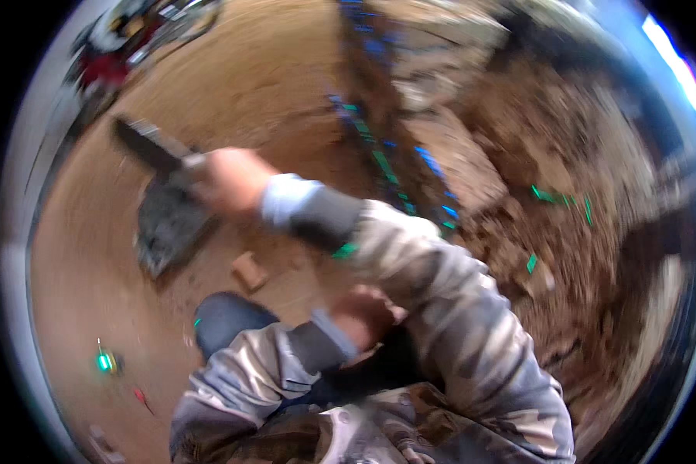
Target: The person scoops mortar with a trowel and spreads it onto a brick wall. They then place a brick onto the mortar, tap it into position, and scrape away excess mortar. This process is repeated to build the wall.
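Observation:
My right arm reaches across to the left, over my left forearm. My right hand is closed around a trowel with a long, dark, flat blade, blurred by motion. The blade points up and left, just above a heap of grey mortar on the ground. Close to my lap, my left hand is curled up below the right sleeve. Whatever it may hold is hidden.
A small tan block lies by my knee. A device with a green light stands at lower left, near a small red object. Stone slabs and rough, broken earth lie to the right, crossed by green and blue light lines.

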Motion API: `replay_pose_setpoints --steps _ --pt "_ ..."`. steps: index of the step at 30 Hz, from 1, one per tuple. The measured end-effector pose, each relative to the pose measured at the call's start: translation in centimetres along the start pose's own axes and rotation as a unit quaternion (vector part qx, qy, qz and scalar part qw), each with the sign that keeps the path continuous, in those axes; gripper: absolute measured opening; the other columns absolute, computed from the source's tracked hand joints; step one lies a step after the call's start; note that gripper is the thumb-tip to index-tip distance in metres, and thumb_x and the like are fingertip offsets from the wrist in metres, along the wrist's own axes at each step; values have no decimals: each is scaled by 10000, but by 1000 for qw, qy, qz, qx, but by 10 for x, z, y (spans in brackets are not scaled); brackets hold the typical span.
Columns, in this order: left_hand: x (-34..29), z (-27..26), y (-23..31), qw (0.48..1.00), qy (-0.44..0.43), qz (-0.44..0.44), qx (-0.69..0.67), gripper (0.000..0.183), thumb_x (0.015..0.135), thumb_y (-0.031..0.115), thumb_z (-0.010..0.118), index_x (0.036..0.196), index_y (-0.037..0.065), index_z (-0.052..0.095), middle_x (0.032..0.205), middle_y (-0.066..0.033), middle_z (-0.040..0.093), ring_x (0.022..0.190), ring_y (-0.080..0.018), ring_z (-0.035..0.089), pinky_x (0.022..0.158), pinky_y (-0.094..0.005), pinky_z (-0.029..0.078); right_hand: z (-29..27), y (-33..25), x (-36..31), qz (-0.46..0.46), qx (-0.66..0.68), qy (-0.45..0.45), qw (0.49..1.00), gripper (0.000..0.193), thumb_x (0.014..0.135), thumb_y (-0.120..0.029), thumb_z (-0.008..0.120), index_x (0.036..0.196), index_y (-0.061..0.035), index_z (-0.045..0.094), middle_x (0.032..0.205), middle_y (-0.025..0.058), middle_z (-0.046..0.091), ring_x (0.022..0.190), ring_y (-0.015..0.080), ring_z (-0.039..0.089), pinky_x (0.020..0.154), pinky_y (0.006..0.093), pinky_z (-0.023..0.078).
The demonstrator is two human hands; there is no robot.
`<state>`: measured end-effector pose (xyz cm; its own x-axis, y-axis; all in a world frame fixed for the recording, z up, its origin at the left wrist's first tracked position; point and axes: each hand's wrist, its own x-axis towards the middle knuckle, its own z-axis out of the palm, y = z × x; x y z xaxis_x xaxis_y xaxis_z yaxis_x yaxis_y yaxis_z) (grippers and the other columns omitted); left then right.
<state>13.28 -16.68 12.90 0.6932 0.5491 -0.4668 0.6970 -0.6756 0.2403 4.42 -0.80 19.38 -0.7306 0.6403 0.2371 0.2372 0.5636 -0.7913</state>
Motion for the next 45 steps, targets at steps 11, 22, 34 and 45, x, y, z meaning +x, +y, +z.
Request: replay_pose_setpoints --steps 11,22,34,45 --pt "-137 -6 -14 953 200 44 -224 184 818 236 617 807 110 750 910 -116 734 859 -269 692 741 -447 490 131 89 64 116 -123 -54 984 350 923 -305 613 882 38 672 756 252 659 719 388 671 664 445 513" --pt "-161 10 -83 968 -82 -25 -235 489 837 430 678 1289 241 664 1284 -38 653 1211 -288 579 980 -565 391 259 155 143 181 -226 -161 944 537 922 -493 580 894 25 715 890 281 681 901 434 675 810 500 526" --pt "-188 8 -92 979 7 42 -198 462 851 391 651 1284 232 679 1257 -64 669 1187 -315 590 961 -605 387 211 150 167 121 -377 -39 917 376 962 -424 555 1037 -77 680 886 242 697 899 455 669 775 523 523" --pt "-186 11 -99 982 -39 62 -172 412 836 358 681 1229 234 700 1226 -49 677 1150 -323 603 922 -598 408 263 170 153 247 -177 -138 943 553 918 -482 634 779 49 702 783 256 694 756 420 694 674 490 532"
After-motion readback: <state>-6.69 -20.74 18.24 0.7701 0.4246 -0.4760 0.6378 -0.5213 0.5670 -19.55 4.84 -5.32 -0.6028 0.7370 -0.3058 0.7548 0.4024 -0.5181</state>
